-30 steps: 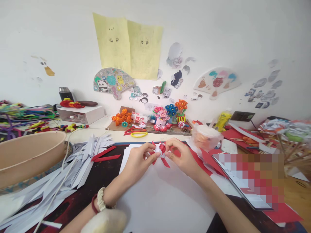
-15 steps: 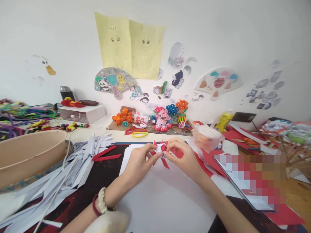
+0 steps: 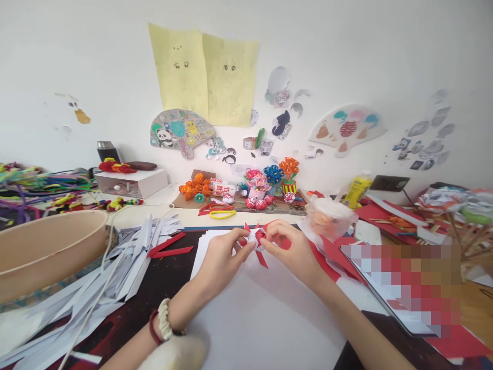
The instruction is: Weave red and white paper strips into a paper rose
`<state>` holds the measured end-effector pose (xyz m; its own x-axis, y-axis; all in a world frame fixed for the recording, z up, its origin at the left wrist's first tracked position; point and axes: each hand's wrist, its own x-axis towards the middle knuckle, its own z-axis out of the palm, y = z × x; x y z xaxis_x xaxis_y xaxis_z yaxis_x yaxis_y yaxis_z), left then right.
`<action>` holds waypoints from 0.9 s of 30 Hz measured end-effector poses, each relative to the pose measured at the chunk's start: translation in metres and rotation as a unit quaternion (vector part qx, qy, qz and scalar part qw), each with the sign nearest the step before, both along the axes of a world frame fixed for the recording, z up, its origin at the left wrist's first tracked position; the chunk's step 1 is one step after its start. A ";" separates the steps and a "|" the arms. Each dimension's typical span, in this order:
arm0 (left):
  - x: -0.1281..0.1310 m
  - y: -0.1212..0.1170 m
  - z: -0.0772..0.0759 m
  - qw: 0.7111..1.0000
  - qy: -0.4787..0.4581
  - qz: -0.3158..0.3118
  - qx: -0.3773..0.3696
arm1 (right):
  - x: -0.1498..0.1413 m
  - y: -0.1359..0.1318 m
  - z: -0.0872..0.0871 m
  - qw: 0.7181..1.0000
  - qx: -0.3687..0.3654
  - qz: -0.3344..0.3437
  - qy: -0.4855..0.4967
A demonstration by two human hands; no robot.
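Note:
Between my two hands is a small red-and-white folded paper ball [image 3: 259,235], with pointed red strip ends sticking out above and below it. The thumb and fingers of my left hand [image 3: 225,254] pinch its left side. From the right, my right hand [image 3: 292,251] pinches the ball with thumb and index finger, which partly hide it. Both hands hover over the far part of a stack of white paper [image 3: 265,318]. Two loose red paper strips [image 3: 171,252] lie left of the stack, beside a heap of white paper strips [image 3: 134,257].
A beige basin [image 3: 50,252] stands at left. Behind the hands are yellow-handled scissors [image 3: 222,214] and small folded balls near craft flowers [image 3: 289,168]. To the right are a lidded plastic cup [image 3: 330,216], a yellow bottle [image 3: 358,191], red paper [image 3: 458,341] and a propped tablet [image 3: 400,293].
Both hands keep their pinch on the folded paper ball, with only slight finger shifts at its right side. The whole view moves a little.

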<state>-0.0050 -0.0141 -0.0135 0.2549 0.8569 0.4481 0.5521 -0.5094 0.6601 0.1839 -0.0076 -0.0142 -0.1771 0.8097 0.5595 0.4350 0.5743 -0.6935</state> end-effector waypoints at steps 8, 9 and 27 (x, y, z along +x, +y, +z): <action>0.000 0.001 0.000 1.000 0.004 -0.008 0.010 | -0.001 0.001 0.000 1.000 0.001 -0.018 0.001; 0.001 0.001 0.000 1.000 0.004 -0.009 0.012 | -0.001 0.001 0.000 1.000 0.000 -0.020 0.000; 0.000 0.004 0.000 1.000 -0.027 -0.002 0.001 | 0.003 0.002 0.002 0.998 -0.036 0.058 0.013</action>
